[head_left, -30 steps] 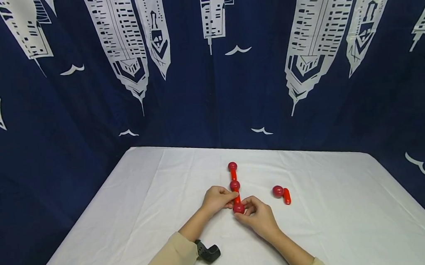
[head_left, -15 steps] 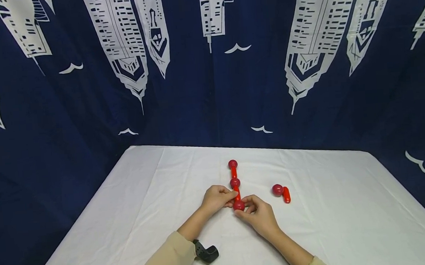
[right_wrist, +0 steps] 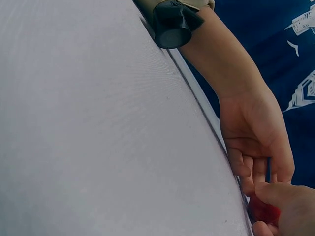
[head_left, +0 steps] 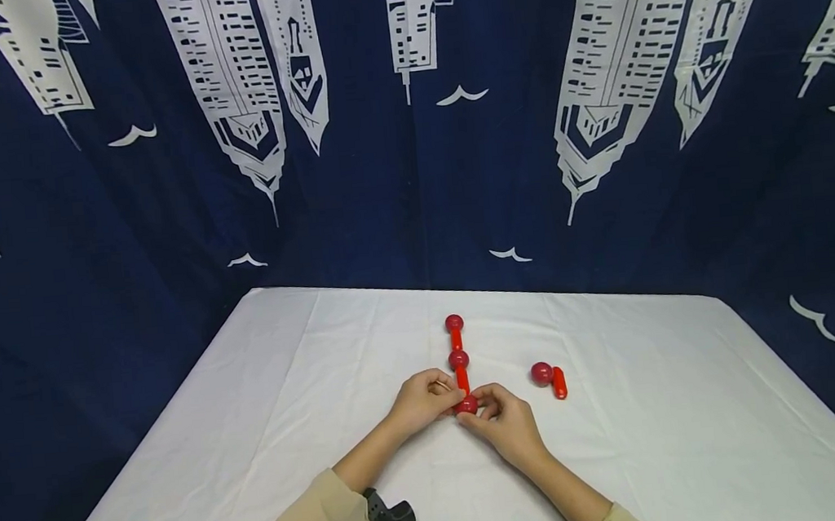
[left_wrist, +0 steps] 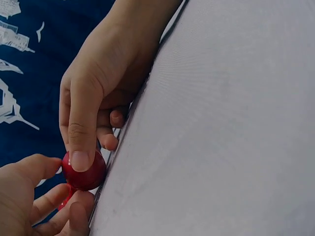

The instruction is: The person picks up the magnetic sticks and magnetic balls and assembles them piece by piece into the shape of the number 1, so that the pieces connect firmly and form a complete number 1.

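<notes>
A straight chain of red balls and short red rods lies on the white table. Its far ball [head_left: 454, 323], middle ball [head_left: 458, 359] and near rod [head_left: 462, 380] show in the head view. My right hand [head_left: 510, 429] pinches the near ball [left_wrist: 86, 172] between thumb and fingers. From the left, my left hand [head_left: 417, 404] has its thumb and fingers on the same ball, where the rod meets it. The left wrist view has my left fingers [left_wrist: 44, 201] around the ball. In the right wrist view, the hands partly cover the ball [right_wrist: 264, 209].
To the right of the chain, a loose red ball [head_left: 542, 374] lies beside a loose red rod [head_left: 560, 383]. A dark wrist camera [head_left: 391, 520] sits on my left forearm. Behind the white-covered table [head_left: 657, 405] hangs a navy curtain [head_left: 384, 214] with white building prints.
My left hand has slid from the near rod down to the near ball. My right hand stays on that ball. The view has shifted slightly.
</notes>
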